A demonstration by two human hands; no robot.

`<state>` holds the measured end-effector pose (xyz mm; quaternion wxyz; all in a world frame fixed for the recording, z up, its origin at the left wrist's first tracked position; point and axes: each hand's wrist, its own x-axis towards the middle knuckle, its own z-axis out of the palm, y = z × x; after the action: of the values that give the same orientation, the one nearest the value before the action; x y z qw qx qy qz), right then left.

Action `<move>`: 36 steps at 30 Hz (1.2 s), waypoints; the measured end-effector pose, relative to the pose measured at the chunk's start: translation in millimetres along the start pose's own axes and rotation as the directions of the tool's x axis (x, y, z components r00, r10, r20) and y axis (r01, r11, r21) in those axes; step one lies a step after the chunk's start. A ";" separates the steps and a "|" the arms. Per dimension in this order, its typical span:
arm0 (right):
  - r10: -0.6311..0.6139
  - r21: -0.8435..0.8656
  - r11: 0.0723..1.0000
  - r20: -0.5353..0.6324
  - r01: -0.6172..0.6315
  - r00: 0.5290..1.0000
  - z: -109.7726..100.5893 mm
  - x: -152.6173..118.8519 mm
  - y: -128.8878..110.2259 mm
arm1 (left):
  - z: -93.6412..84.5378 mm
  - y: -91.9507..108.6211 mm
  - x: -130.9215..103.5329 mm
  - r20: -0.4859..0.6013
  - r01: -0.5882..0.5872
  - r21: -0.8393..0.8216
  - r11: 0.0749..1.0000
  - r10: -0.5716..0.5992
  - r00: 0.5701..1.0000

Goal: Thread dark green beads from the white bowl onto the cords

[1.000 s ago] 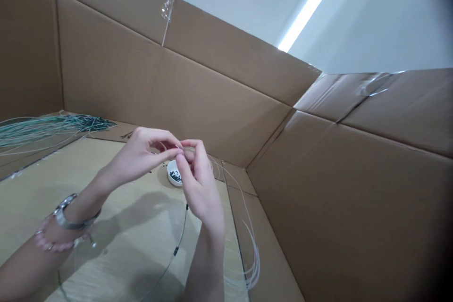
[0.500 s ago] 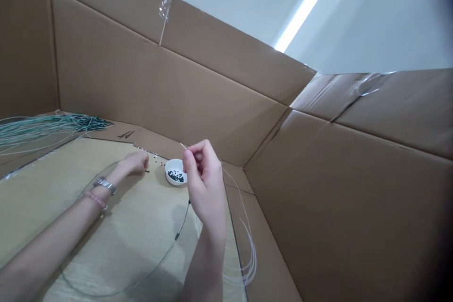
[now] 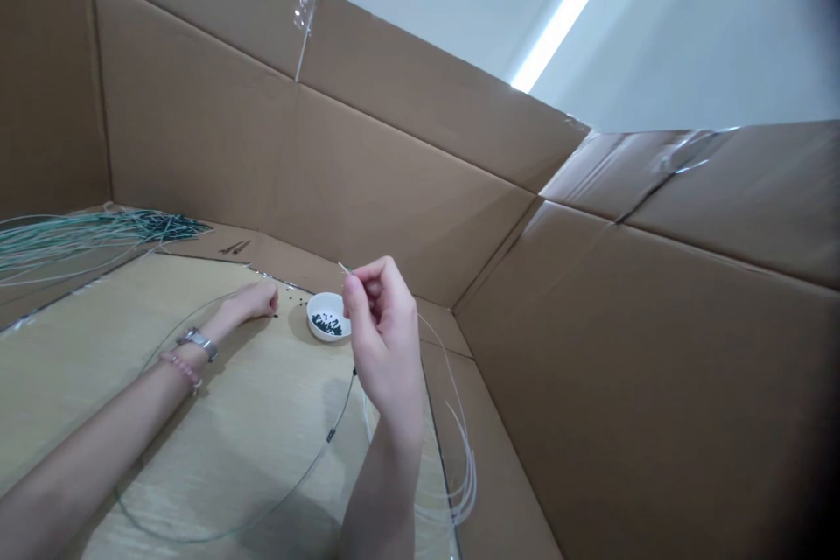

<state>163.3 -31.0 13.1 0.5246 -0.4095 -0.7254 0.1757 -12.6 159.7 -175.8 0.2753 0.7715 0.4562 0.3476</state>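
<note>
My right hand (image 3: 387,341) is raised, thumb and forefinger pinching a thin cord (image 3: 289,494) whose pale tip pokes out above the fingertips. Below that hand the cord hangs in a wide loop over the board, with small black beads (image 3: 331,435) threaded on it. My left hand (image 3: 257,299) rests on the board with its fingers curled closed, and whatever they hold is hidden. Beside its fingertips lies a small black bead (image 3: 276,316). Between both hands stands a white bowl (image 3: 316,334), partly covered by my right hand, with many black beads inside.
A bundle of green and white cords (image 3: 85,236) lies at the far left. Near the back wall is a small dark tool (image 3: 234,247). Loose white strands (image 3: 467,490) curl right of my right arm. Tall cardboard walls (image 3: 407,166) enclose the pale board (image 3: 216,420).
Both hands have shifted only slightly, with the view moving a little. The right hand still pinches the cord, and the left stays closed at the board by the loose beads.
</note>
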 end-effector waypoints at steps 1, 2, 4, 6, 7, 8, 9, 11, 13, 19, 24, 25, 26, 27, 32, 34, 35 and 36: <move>0.000 0.000 1.000 0.002 0.000 1.000 -0.2 0.0 0.0 | -1.3 0.5 -0.6 0.044 0.035 0.040 0.999 -0.036 0.998; 0.000 0.001 1.000 0.007 0.000 1.000 -0.4 0.0 0.1 | -2.8 1.4 -0.1 0.087 0.076 0.088 0.993 -0.083 0.993; 0.002 0.006 1.000 0.019 -0.002 1.000 -0.3 -0.1 0.5 | -5.9 4.0 3.6 0.131 0.137 0.159 0.978 -0.159 0.979; 0.004 0.013 1.000 0.028 -0.004 1.000 0.0 -0.4 1.0 | -9.4 7.8 9.3 0.138 0.168 0.183 0.969 -0.194 0.971; 0.005 0.016 1.000 0.030 -0.006 1.000 0.2 -0.6 1.4 | -11.4 10.4 12.2 0.135 0.173 0.180 0.968 -0.199 0.971; 0.007 0.018 1.000 0.030 -0.007 1.000 0.3 -0.8 1.7 | -13.6 13.6 14.8 0.127 0.172 0.165 0.971 -0.194 0.973; 0.007 0.018 1.000 0.029 -0.007 1.000 0.3 -1.1 2.1 | -16.0 17.9 16.9 0.115 0.168 0.141 0.976 -0.185 0.976; 0.007 0.015 1.000 0.025 -0.007 1.000 0.1 -1.6 2.7 | -21.5 30.4 19.7 0.081 0.146 0.063 0.987 -0.150 0.985; 0.001 0.015 1.000 0.006 -0.001 1.000 -0.2 -2.3 2.7 | -28.2 49.4 19.9 0.030 0.099 -0.056 0.994 -0.097 0.995; -0.112 -0.075 0.992 -0.159 0.101 0.981 0.5 -8.6 -5.7 | -55.7 130.6 -11.1 -0.214 -0.164 -0.508 0.846 0.061 0.975; -0.332 -0.263 0.930 -0.305 0.256 0.893 2.5 -18.4 -18.7 | -71.8 180.5 -59.4 -0.275 -0.311 -0.744 0.592 0.154 0.949; -0.369 -0.288 0.916 -0.322 0.281 0.872 3.0 -20.0 -20.8 | -73.0 186.7 -66.3 -0.274 -0.333 -0.790 0.516 0.188 0.943; -0.397 -0.307 0.903 -0.332 0.300 0.856 3.6 -21.3 -22.6 | -73.6 191.9 -71.7 -0.274 -0.347 -0.825 0.447 0.221 0.936; -0.418 -0.320 0.893 -0.336 0.315 0.844 4.4 -22.3 -24.0 | -73.8 196.1 -75.7 -0.271 -0.354 -0.846 0.399 0.251 0.929; -0.467 -0.350 0.868 -0.336 0.352 0.818 10.6 -24.2 -28.2 | -72.3 207.0 -83.7 -0.234 -0.357 -0.865 0.353 0.346 0.909; -0.478 -0.349 0.863 -0.330 0.365 0.814 12.3 -25.1 -28.9 | -72.4 208.3 -84.9 -0.230 -0.367 -0.856 0.364 0.367 0.901; -0.482 -0.351 0.861 -0.326 0.369 0.814 12.6 -25.8 -29.2 | -72.7 208.5 -85.5 -0.239 -0.379 -0.847 0.373 0.371 0.897; -0.485 -0.352 0.859 -0.322 0.372 0.813 12.6 -26.7 -29.3 | -73.2 208.5 -86.0 -0.250 -0.393 -0.836 0.383 0.372 0.894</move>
<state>142.9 -67.3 11.8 0.6261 -0.3288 -0.6935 -0.1372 7.2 0.5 -1.2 0.5343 0.6037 0.0290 0.5909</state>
